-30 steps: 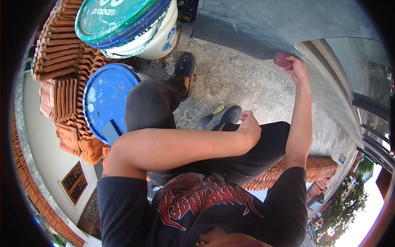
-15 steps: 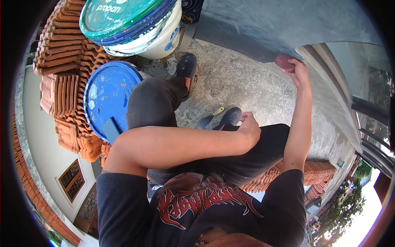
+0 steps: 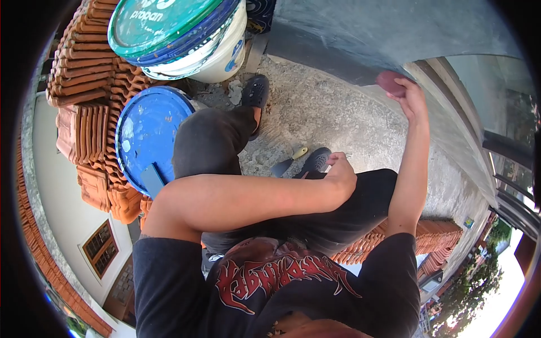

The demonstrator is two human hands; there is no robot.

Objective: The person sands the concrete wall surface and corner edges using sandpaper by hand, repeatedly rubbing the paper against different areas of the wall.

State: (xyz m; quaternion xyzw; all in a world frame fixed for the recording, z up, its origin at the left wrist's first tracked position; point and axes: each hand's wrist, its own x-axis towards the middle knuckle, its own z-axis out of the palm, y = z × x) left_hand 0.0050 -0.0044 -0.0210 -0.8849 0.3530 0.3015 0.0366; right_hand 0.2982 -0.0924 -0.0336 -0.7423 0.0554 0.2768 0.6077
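Observation:
My right hand [image 3: 412,100] is stretched out to the grey wall [image 3: 360,34] and grips a maroon rounded pad [image 3: 390,83] at the wall's lower edge. The pad's face against the wall is hidden. My left forearm lies across my lap, and my left hand [image 3: 341,173] hangs by the knee with its fingers curled and nothing visible in them. Just beyond it, on the rough concrete ground, a putty knife [image 3: 298,153] with a yellowish handle lies beside my dark clog [image 3: 317,161].
Paint buckets stand at the left, one with a green lid [image 3: 158,25], another with a blue lid [image 3: 147,127] bearing a dark phone-like slab [image 3: 152,180]. Stacked clay roof tiles [image 3: 84,135] rise behind them. A ledge [image 3: 451,96] and a glass pane run along the right.
The pad and the fingers of my right hand have shifted very slightly along the wall, and the right wrist has edged rightward. My left hand stays put.

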